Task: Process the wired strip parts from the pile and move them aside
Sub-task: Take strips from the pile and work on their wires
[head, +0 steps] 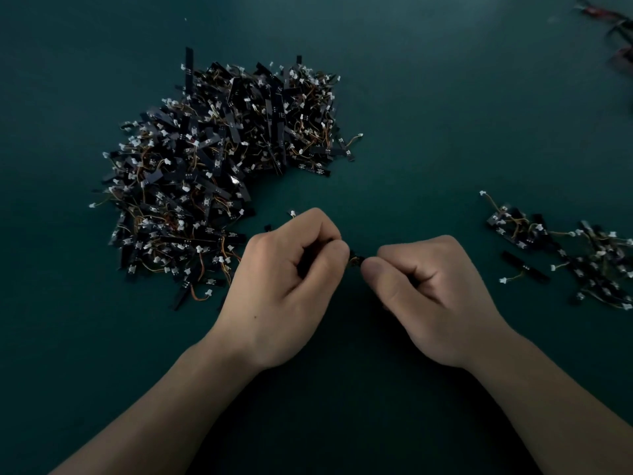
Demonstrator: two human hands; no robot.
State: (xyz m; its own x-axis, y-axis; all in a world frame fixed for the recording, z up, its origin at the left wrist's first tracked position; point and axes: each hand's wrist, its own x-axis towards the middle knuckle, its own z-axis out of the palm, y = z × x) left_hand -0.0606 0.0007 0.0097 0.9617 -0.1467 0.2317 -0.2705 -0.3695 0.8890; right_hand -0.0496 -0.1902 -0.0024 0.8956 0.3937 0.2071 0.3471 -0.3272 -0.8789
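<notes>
A small black strip part with orange wires point(356, 260) is pinched between the left hand point(291, 279) and right hand point(431, 296), each grip curled tight on one end. Its axis is largely hidden. On the dark green tabletop point(411, 97), bare room is left between the large pile of black wired strips point(219, 173) just left and the smaller group of strips point(565, 255) at the right edge.

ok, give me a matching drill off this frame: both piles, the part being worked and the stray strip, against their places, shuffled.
Things
1. large pile
2. small pile
3. held part
4. lone strip

Places
A. at the frame's right edge
B. flat on the table, just left of the small pile
C. beyond and left of the hands
D. pinched between left hand and right hand

Pairs: 1-C, 2-A, 3-D, 4-B
</notes>
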